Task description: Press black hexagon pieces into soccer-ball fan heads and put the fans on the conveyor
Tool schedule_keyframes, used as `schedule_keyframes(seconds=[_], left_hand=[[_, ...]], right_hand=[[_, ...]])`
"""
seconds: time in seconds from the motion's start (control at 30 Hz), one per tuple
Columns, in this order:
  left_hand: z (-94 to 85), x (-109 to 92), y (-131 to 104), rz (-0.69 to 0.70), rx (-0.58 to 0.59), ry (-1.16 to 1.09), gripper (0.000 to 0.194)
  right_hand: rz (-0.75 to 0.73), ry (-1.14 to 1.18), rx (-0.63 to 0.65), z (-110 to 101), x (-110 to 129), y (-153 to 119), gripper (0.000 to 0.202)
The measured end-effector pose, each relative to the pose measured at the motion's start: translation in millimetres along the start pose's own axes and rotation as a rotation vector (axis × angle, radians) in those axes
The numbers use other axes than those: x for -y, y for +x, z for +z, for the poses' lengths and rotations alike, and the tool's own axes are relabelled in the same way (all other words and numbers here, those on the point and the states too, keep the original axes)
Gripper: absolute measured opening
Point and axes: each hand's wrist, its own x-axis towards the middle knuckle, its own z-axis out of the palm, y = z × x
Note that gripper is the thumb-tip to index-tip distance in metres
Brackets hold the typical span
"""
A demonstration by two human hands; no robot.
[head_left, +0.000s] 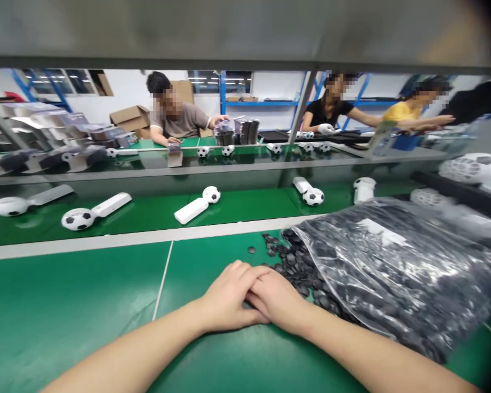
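Both hands rest together on the green table point(106, 305), just in front of a heap of small black discs. My left hand point(229, 297) lies with its fingers closed and overlapping those of my right hand point(281, 303), whose fingers are folded against it. I see no object in either hand, though the palms are hidden. Closest to my right hand are the loose black discs point(298, 270), spilling from the mouth of a large clear plastic bag point(401, 273). One single disc point(251, 250) lies apart, just beyond my fingers.
Behind a pale rail point(139, 237), a green belt point(155, 202) carries several white-handled items with soccer-ball heads point(211, 195). Co-workers, one a person in brown point(184, 120), sit across the line. Opened boxes point(53, 125) pile at left; a dark rack point(462, 191) stands at right.
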Motion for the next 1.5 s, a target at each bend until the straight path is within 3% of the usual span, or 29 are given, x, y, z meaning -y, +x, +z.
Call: schedule_keyframes(seconds=[0.83,1.5], left_hand=[[-1.7,-1.0,1.8,-0.019,0.009,-0.001,0.067],[-2.4,-1.6,3.1,-0.008,0.022,0.019,0.066]], right_hand=[[0.017,-0.066,0.080,-8.9,3.6,3.9,0.021],[-0.010,-0.052,0.034,-4.6,-0.2,2.2,0.021]])
